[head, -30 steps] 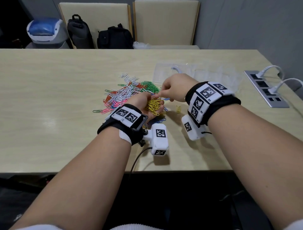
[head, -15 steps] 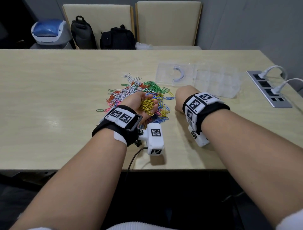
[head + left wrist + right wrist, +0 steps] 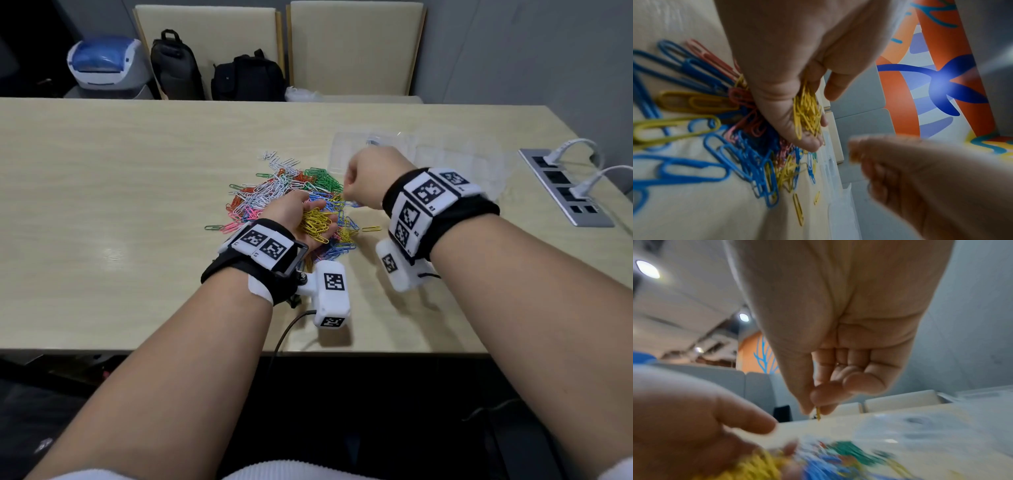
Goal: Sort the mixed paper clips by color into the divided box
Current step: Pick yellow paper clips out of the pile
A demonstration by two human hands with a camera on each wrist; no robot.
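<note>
On the bench (image 3: 102, 205), the right hand (image 3: 366, 181) is now raised over the right edge of the mixed paper clip pile (image 3: 284, 195); half a second ago it was low on the bench beside the pile. Thumb and forefinger pinch a single yellow clip (image 3: 818, 413), so another yellow piece seems to be on its way to the left hand (image 3: 301, 216). That hand stays palm-up, fingers loosely cupped around a bunch of yellow clips (image 3: 317, 224) at the pile's near right. The clear divided box (image 3: 445, 150) lies at the far right, apparently without sorted clips yet, so sorting looks early. No brand or text is readable; the wristbands (image 3: 431, 195) carry only square black-and-white markers.
</note>
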